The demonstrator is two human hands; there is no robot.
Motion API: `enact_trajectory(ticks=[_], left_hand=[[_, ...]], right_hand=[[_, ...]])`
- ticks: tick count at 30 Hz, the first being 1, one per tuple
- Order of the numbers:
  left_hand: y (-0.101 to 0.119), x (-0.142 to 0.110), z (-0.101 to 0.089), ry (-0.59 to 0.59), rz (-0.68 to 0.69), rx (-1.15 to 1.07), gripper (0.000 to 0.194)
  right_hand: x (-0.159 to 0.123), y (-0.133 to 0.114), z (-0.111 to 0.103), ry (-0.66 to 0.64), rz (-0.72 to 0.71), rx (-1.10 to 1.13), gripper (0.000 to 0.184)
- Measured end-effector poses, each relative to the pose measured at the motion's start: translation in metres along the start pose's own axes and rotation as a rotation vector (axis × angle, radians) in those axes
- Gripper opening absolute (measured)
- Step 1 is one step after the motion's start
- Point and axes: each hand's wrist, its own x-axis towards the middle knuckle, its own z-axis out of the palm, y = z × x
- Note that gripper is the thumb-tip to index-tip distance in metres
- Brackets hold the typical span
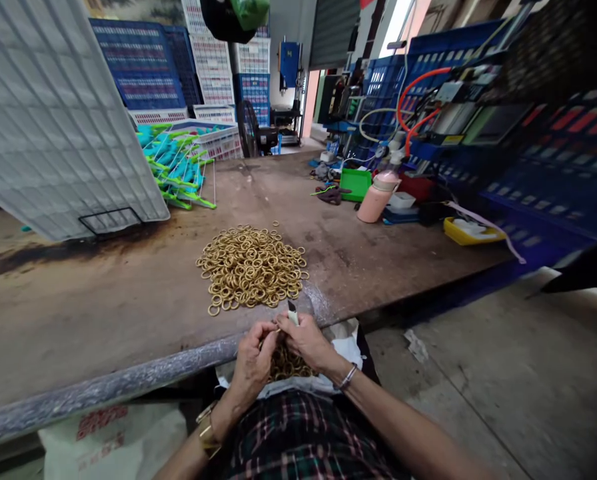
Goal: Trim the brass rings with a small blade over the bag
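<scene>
My left hand [254,353] is closed in a pinch at the table's front edge, apparently on a small gold-coloured ring mostly hidden by the fingers. Touching it, my right hand [309,341] grips a small knife with a pale handle [293,317] and a dark blade [291,305] pointing up and away. Just beyond the hands, a heap of gold-coloured rings [253,263] lies on the brown table. Below my hands, more rings [289,363] sit in a pale bag or cloth [347,348] at my lap, partly covered by the hands.
A tall white ribbed crate [73,127] stands at the left, beside turquoise and green plastic pieces [181,167]. To the right are a pink bottle [377,197], a green tray [355,184] and a yellow tray [471,233]. The table's front edge [128,380] is wrapped in plastic.
</scene>
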Motion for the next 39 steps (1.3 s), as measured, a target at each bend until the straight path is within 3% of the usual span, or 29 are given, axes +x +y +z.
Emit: enact_trajectory(ticks=[5,9,13,19,31,35,39], left_hand=[[-0.004,-0.006,0.001,-0.078,-0.298,-0.278,0.026],[0.0,-0.008,0.0,-0.096,-0.37,-0.452,0.028],[0.002,-0.008,-0.003,-0.102,-0.385,-0.52,0.03],[-0.003,-0.013,-0.007,-0.115,-0.348,-0.372,0.03],[0.006,-0.016,-0.012,-0.189,-0.388,-0.63,0.027],[0.007,-0.016,-0.013,-0.178,-0.379,-0.665,0.026],[0.006,-0.016,-0.013,-0.145,-0.369,-0.65,0.025]], right_hand=[[-0.002,0.006,0.004,0.025,0.01,-0.016,0.032],[-0.004,0.007,0.005,0.044,0.019,-0.018,0.031],[-0.003,0.007,0.005,0.06,-0.043,-0.151,0.028],[-0.005,0.003,0.004,0.106,-0.318,-0.466,0.022],[-0.01,-0.004,0.008,0.06,-0.339,-0.475,0.023],[-0.012,-0.002,0.005,0.099,-0.427,-0.664,0.021],[-0.012,0.006,0.001,0.017,-0.467,-0.981,0.016]])
